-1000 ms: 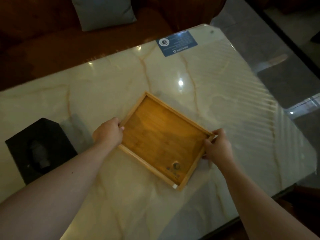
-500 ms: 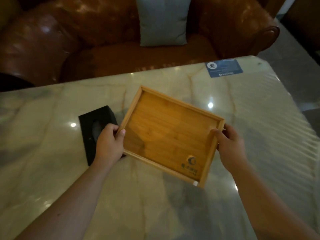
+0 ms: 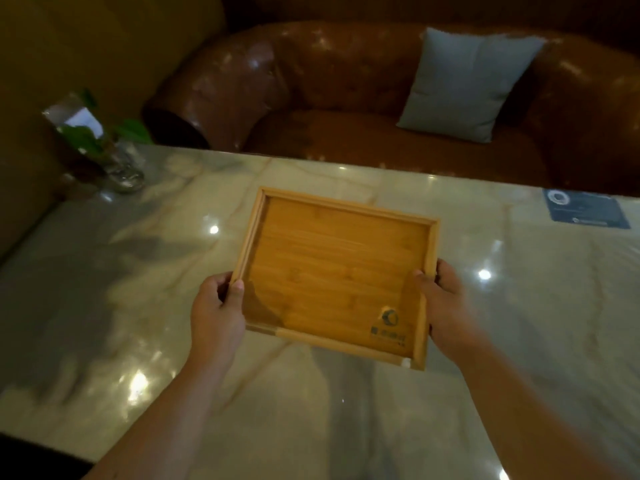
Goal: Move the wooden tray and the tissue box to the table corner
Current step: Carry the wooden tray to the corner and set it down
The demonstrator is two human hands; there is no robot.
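Observation:
The wooden tray (image 3: 332, 268) is empty, with a dark logo near its front right corner, and it is held above the marble table (image 3: 311, 410). My left hand (image 3: 216, 313) grips the tray's left rim, thumb inside. My right hand (image 3: 446, 306) grips the right rim the same way. The black tissue box is out of view.
A glass vase with green leaves (image 3: 114, 157) stands at the table's far left corner. A blue sticker (image 3: 585, 208) lies flat at the far right edge. Behind the table is a brown leather sofa (image 3: 346, 98) with a grey cushion (image 3: 464, 84).
Both hands have lifted the tray off the table and carried it leftwards. The view has swung left: the tissue box has dropped out of sight and the vase has appeared.

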